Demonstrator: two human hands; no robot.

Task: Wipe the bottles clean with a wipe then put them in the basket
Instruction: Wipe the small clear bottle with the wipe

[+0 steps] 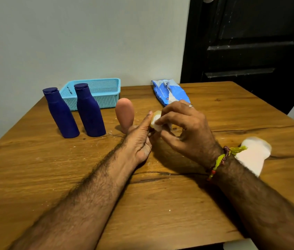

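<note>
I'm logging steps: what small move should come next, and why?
Probably keep rubbing the wipe over the pale bottle. The left hand steadies that bottle while the right hand presses the wipe on it; the basket holds no bottle yet.

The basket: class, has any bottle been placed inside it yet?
No: the basket holds no bottle; both blue bottles stand in front.

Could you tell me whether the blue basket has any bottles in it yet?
No: the basket looks empty, both blue bottles stand outside.
</note>
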